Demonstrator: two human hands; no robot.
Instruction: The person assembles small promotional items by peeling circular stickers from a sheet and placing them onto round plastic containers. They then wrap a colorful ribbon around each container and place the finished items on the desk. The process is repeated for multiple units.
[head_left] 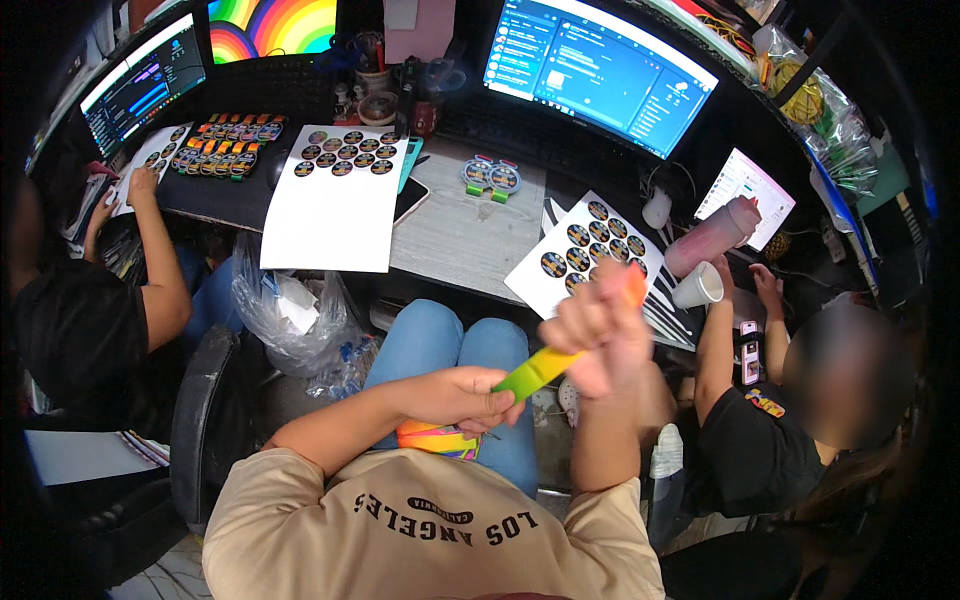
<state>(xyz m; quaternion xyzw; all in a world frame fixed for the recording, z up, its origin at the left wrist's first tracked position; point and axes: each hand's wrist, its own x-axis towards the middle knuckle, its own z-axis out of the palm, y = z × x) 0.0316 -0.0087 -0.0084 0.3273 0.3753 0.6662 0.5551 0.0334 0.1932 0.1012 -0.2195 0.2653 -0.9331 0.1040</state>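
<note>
A multicoloured ribbon (540, 373), green shading into yellow and orange, is stretched between my two hands above my lap. My left hand (462, 394) pinches its green end between thumb and fingers. Higher up and to the right, my right hand (602, 335) is closed on the other part of the ribbon, slightly smeared by motion; an orange bit shows past its fingers. Below my left hand, a bundle of similar bright ribbons (437, 438) lies on my lap. Part of that bundle is hidden by the hand.
On the desk (440, 235) lie two round medals (491, 178), a sticker sheet (330, 225) and another sheet (545, 270). Several ribboned medals (230, 145) rest farther left. A plastic bag (300, 310) hangs at left. Co-workers sit on both sides; a white cup (698, 287) stands right.
</note>
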